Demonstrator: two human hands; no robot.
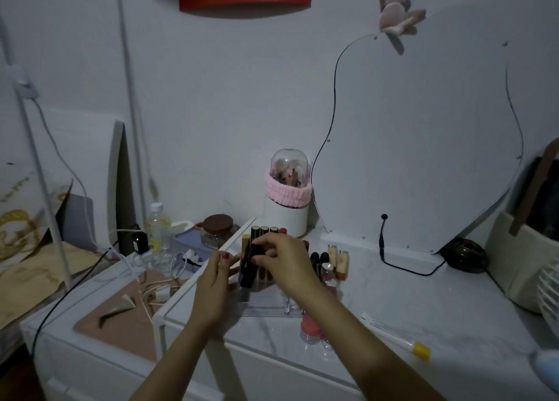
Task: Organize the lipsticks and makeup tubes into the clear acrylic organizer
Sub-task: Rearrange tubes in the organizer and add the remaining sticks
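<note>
The right hand pinches a dark lipstick over the organizer — mid-placement. The left hand, fingers relaxed, steadies the organizer's left side. Next — lower it straight into a free slot.

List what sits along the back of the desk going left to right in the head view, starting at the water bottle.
Water bottle → brown-lidded jar → white canister with pink band and clear dome → wavy-edged mirror → dark round object → cream bag.
</note>
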